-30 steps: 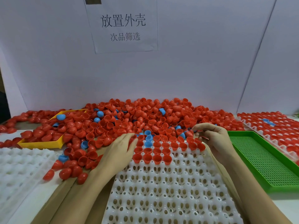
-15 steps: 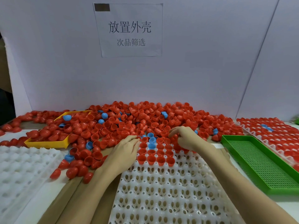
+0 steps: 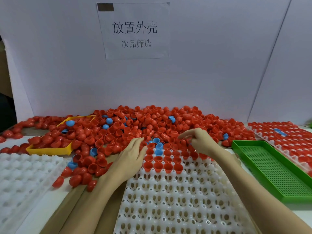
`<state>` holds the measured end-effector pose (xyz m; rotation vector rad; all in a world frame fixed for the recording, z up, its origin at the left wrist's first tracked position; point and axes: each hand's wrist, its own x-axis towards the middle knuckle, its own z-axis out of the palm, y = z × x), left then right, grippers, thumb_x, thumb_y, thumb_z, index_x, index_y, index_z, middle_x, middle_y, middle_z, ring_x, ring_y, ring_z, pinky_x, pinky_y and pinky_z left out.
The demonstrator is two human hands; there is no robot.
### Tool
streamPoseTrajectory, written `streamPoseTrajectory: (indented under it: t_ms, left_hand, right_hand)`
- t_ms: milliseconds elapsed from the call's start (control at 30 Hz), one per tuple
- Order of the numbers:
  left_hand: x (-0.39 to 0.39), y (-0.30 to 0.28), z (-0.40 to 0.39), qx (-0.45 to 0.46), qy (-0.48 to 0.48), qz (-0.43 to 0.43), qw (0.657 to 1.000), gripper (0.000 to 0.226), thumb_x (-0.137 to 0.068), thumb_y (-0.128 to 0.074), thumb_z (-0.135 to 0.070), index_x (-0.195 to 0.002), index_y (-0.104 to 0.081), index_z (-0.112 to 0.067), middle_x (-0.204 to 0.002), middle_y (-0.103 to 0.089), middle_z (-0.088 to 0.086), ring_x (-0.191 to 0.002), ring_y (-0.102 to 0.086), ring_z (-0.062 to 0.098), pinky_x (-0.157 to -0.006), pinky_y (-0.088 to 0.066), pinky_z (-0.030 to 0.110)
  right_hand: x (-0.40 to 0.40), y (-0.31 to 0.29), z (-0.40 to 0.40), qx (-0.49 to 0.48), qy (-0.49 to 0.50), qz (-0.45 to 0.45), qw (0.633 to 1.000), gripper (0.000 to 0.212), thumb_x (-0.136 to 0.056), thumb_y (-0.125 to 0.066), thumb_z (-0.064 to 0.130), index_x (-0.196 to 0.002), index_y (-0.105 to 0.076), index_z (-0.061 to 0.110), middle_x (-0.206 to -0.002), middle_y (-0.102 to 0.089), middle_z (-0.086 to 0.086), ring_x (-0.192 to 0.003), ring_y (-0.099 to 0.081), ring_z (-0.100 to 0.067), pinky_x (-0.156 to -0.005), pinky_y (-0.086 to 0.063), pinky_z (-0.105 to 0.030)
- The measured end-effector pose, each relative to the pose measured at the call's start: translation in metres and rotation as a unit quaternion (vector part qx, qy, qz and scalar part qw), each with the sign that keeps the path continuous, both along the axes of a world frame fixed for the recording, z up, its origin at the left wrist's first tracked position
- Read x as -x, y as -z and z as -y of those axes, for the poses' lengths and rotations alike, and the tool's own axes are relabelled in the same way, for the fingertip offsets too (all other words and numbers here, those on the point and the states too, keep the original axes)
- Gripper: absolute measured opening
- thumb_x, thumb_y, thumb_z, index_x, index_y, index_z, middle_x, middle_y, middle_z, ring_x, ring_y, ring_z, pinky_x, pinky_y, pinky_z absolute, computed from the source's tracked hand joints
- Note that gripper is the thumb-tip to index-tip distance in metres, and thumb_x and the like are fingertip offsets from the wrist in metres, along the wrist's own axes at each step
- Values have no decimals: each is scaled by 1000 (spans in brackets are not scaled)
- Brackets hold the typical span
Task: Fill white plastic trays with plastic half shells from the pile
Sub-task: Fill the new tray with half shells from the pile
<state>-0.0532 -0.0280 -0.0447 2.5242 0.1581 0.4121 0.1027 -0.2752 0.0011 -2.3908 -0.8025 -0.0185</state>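
A white plastic tray (image 3: 177,200) with rows of cups lies in front of me. Its far rows hold red half shells (image 3: 162,165) and a few blue ones (image 3: 158,152). Behind it spreads a big pile of red half shells (image 3: 152,122) with some blue among them. My left hand (image 3: 133,156) rests with straight fingers at the tray's far left corner, touching shells there. My right hand (image 3: 197,141) hovers over the tray's far edge with loosely bent fingers stretched leftwards above the shells. I see nothing gripped in it.
A yellow tray (image 3: 49,150) half buried in shells sits at the left. An empty white tray (image 3: 22,174) lies near left. A green perforated tray (image 3: 270,166) lies at the right, beside a shell-filled white tray (image 3: 295,142). A white wall with a paper sign (image 3: 135,31) closes the back.
My right hand moved left from the tray's far right corner to the middle of its far edge. The left hand stayed in place. My view tilted upwards a little.
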Motion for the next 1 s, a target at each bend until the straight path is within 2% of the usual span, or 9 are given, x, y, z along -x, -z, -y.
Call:
streamPoseTrajectory:
  t_ms: [100,200,400,567,667,733,800,933,1000]
  left_hand:
    - [2,-5,2,-10,-16,19,1000,48,-109,-37,-40,-154,-37,-23,-156,-35,-10,-133,-51,13,-104,-42,29]
    - [6,-9,6,-59,-21,46,997,44,-109,-40,-37,-150,-43,-20,-147,-41,-8,-123,-56,12,-100,-49,31]
    - [15,-25,24,-95,43,168,980,32,-106,-51,-27,-136,-59,-21,-134,-51,-13,-121,-53,5,-100,-50,27]
    - [23,-37,55,-13,172,190,967,53,-107,-53,-32,-156,-36,-37,-153,-35,-26,-138,-42,-7,-109,-34,6]
    - [25,-36,67,53,162,197,966,50,-102,-62,-31,-150,-47,-32,-145,-46,-23,-126,-55,-3,-105,-45,14]
    - [25,-36,69,103,137,208,963,34,-98,-70,-22,-131,-65,-23,-124,-63,-17,-111,-65,0,-96,-53,19]
    - [25,-37,69,174,122,182,960,23,-96,-72,-17,-118,-71,-23,-107,-72,-15,-103,-70,2,-92,-56,23]
    - [25,-39,65,275,129,96,948,31,-100,-66,-20,-131,-66,-23,-106,-77,-9,-96,-74,7,-96,-57,29]
    - [26,-40,65,277,127,83,949,38,-101,-63,-22,-139,-61,-23,-108,-78,-9,-97,-74,5,-97,-56,25]
  right_hand:
    - [14,-1,17,-133,-9,-48,990,71,-86,-35,-21,-108,-81,28,-117,-77,12,-115,-69,-5,-102,-58,-37]
    - [25,3,30,-243,-32,-106,964,69,-92,-36,-21,-102,-84,28,-113,-79,12,-113,-71,-5,-103,-57,-37]
    - [34,-2,45,-284,-111,-157,939,66,-95,-37,-21,-106,-84,25,-121,-78,1,-121,-70,-15,-103,-57,-31]
    - [44,-8,44,-263,-189,-162,932,63,-95,-39,-21,-112,-82,21,-123,-77,-2,-122,-69,-18,-102,-56,-29]
    - [50,-9,41,-242,-233,-167,927,60,-93,-41,-20,-114,-82,19,-121,-77,-4,-120,-70,-21,-102,-56,-31]
    - [53,-10,40,-232,-263,-181,919,54,-94,-44,-16,-115,-81,17,-121,-77,-6,-120,-70,-23,-102,-57,-33]
    - [54,-9,40,-231,-276,-196,912,46,-97,-49,-12,-117,-80,16,-120,-77,-8,-118,-71,-25,-99,-57,-32]
    - [53,-6,37,-273,-263,-250,891,21,-105,-63,11,-123,-74,13,-117,-75,-15,-107,-72,-29,-93,-59,-33]
    - [53,-3,34,-298,-246,-278,879,26,-103,-68,16,-128,-70,15,-116,-75,-19,-101,-73,-28,-90,-59,-32]
